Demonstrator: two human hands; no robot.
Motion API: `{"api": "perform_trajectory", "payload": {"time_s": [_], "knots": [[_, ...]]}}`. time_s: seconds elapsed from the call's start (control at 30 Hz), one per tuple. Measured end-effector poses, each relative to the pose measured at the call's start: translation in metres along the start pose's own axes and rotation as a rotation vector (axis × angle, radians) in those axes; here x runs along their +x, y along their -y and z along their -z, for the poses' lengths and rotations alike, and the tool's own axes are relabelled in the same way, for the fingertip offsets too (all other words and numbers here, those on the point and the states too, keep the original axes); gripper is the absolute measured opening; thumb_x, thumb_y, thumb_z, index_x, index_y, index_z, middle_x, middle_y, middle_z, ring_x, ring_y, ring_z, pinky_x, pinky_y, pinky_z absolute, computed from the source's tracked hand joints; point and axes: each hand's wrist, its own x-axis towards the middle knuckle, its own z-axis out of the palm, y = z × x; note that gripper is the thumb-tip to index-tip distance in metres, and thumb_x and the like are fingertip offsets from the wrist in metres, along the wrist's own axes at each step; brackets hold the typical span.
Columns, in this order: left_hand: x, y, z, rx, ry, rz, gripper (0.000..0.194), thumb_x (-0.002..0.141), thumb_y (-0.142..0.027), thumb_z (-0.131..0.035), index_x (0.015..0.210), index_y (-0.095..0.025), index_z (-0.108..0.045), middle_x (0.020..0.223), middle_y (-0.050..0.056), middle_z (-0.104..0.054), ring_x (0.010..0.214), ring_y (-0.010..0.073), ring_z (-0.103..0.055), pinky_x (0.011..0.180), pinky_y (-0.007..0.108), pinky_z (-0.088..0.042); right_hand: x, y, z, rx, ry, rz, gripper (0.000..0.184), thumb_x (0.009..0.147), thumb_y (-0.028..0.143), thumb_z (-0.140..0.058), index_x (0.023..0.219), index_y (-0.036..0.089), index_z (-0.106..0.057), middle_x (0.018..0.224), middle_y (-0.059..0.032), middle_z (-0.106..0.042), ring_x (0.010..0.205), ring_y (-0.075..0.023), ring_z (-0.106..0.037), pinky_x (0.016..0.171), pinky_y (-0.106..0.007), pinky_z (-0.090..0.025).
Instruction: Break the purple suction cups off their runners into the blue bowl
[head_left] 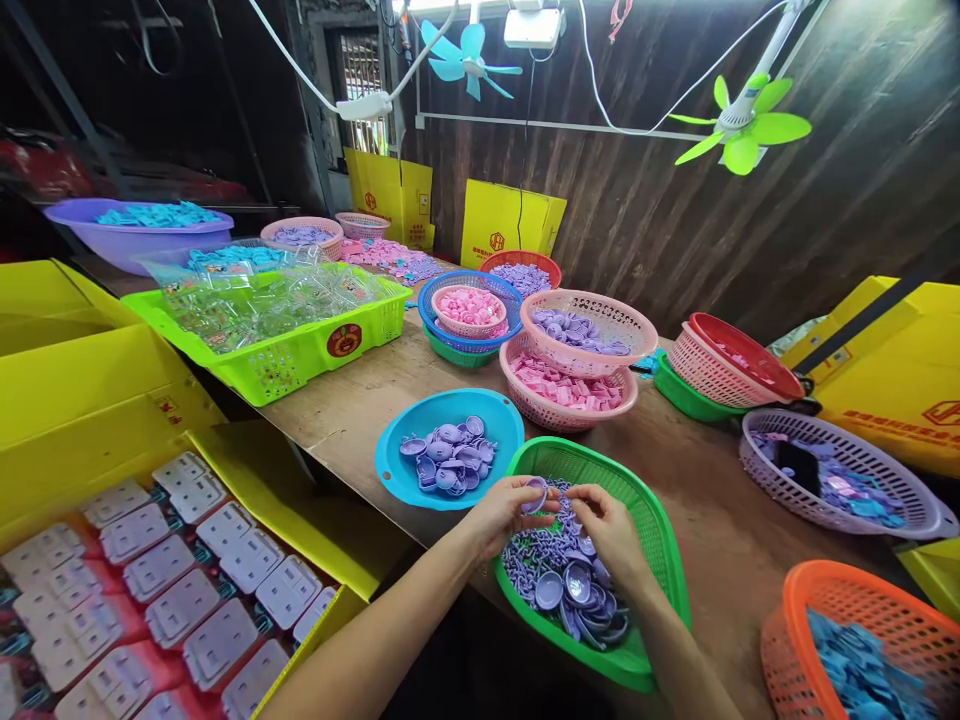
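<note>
Both my hands work over a green basket [651,530] at the table's near edge. It holds several small purple plastic pieces [562,580], round discs and thin hooked bits. My left hand [506,510] pinches a round purple disc [536,492] between thumb and fingers. My right hand [609,530] is closed beside it, fingertips pinched on a small purple bit I cannot name, nearly touching the disc. Just left of the hands stands a blue bowl [401,470] with several assembled purple discs [448,460] in it.
Pink baskets [626,325] of purple and pink parts stand behind. A white basket [900,480] and an orange basket [892,620] sit right. A green crate [300,360] of clear bags lies left. A yellow box [300,510] of packed cards sits below left.
</note>
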Motion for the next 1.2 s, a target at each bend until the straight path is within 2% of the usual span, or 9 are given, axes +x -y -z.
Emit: {"api": "perform_trajectory", "payload": {"time_s": [0.13, 0.33, 0.43, 0.57, 0.73, 0.83, 0.93, 1.07, 1.2], "knots": [[0.001, -0.004, 0.004, 0.135, -0.099, -0.121, 0.025, 0.069, -0.031, -0.061, 0.083, -0.01, -0.062, 0.088, 0.008, -0.062, 0.078, 0.0145, -0.059, 0.063, 0.024, -0.048, 0.015, -0.014, -0.006, -0.529, 0.105, 0.064, 0.022, 0.076, 0.015, -0.045, 0.09, 0.017, -0.062, 0.092, -0.0073, -0.056, 0.082, -0.0178, -0.053, 0.075, -0.027, -0.038], [-0.003, -0.009, 0.003, 0.319, -0.096, -0.217, 0.027, 0.073, -0.035, -0.057, 0.085, -0.01, -0.057, 0.067, 0.003, -0.061, 0.042, 0.0051, -0.048, 0.036, 0.015, -0.03, 0.027, -0.022, -0.047, -0.556, 0.338, 0.115, 0.017, 0.061, 0.009, -0.059, 0.075, 0.017, -0.064, 0.082, -0.004, -0.061, 0.076, -0.0156, -0.055, 0.068, -0.022, -0.036], [-0.007, -0.009, 0.004, 0.357, -0.097, -0.257, 0.022, 0.074, -0.032, -0.054, 0.083, -0.012, -0.052, 0.069, 0.003, -0.062, 0.042, 0.0069, -0.051, 0.038, 0.016, -0.035, 0.029, -0.024, -0.058, -0.54, 0.356, 0.117, 0.012, 0.061, 0.008, -0.059, 0.07, 0.015, -0.063, 0.078, -0.0045, -0.061, 0.07, -0.0143, -0.055, 0.063, -0.022, -0.034], [-0.009, -0.006, 0.009, 0.374, -0.091, -0.247, 0.016, 0.072, -0.025, -0.052, 0.083, -0.015, -0.046, 0.063, 0.0, -0.06, 0.047, 0.0124, -0.058, 0.044, 0.021, -0.044, 0.03, -0.025, -0.048, -0.482, 0.322, 0.119, 0.006, 0.066, 0.013, -0.057, 0.061, 0.015, -0.06, 0.064, -0.0014, -0.058, 0.059, -0.0117, -0.051, 0.055, -0.021, -0.032], [-0.006, 0.001, 0.013, 0.407, -0.072, -0.134, 0.023, 0.072, -0.023, -0.048, 0.092, -0.012, -0.049, 0.059, 0.0, -0.059, 0.039, 0.0115, -0.054, 0.036, 0.019, -0.037, 0.022, -0.01, -0.017, -0.342, 0.201, 0.136, 0.019, 0.08, 0.029, -0.048, 0.074, 0.016, -0.061, 0.065, -0.0003, -0.058, 0.063, -0.0123, -0.05, 0.058, -0.021, -0.036], [-0.005, 0.003, 0.01, 0.311, 0.025, -0.015, 0.031, 0.072, -0.026, -0.05, 0.099, -0.011, -0.05, 0.061, 0.002, -0.061, 0.04, 0.0106, -0.054, 0.037, 0.018, -0.035, 0.009, 0.004, -0.005, -0.07, 0.09, 0.121, 0.026, 0.083, 0.037, -0.046, 0.085, 0.016, -0.061, 0.071, -0.0009, -0.059, 0.063, -0.0126, -0.051, 0.058, -0.022, -0.039], [-0.005, 0.004, 0.005, 0.244, 0.168, 0.068, 0.028, 0.073, -0.033, -0.053, 0.089, -0.01, -0.054, 0.063, 0.004, -0.061, 0.044, 0.0099, -0.054, 0.038, 0.017, -0.034, -0.003, 0.015, -0.002, 0.14, 0.026, 0.14, 0.022, 0.08, 0.037, -0.053, 0.085, 0.017, -0.063, 0.074, -0.0011, -0.06, 0.067, -0.0136, -0.053, 0.062, -0.023, -0.041], [-0.004, 0.006, -0.002, 0.316, 0.172, 0.01, 0.026, 0.076, -0.038, -0.051, 0.082, -0.012, -0.051, 0.062, 0.002, -0.058, 0.043, 0.0088, -0.052, 0.039, 0.017, -0.033, -0.013, 0.021, -0.004, 0.192, -0.012, 0.194, 0.018, 0.078, 0.034, -0.057, 0.082, 0.019, -0.066, 0.076, -0.0023, -0.059, 0.073, -0.0148, -0.054, 0.067, -0.025, -0.042], [-0.01, 0.006, -0.01, 0.613, 0.007, -0.184, 0.025, 0.081, -0.038, -0.042, 0.082, -0.014, -0.052, 0.058, -0.001, -0.054, 0.041, 0.0086, -0.048, 0.04, 0.019, -0.032, -0.02, 0.024, -0.008, 0.323, 0.017, 0.018, 0.028, 0.08, 0.04, -0.052, 0.096, 0.018, -0.062, 0.07, -0.0013, -0.056, 0.057, -0.0121, -0.05, 0.045, -0.021, -0.04]]}}
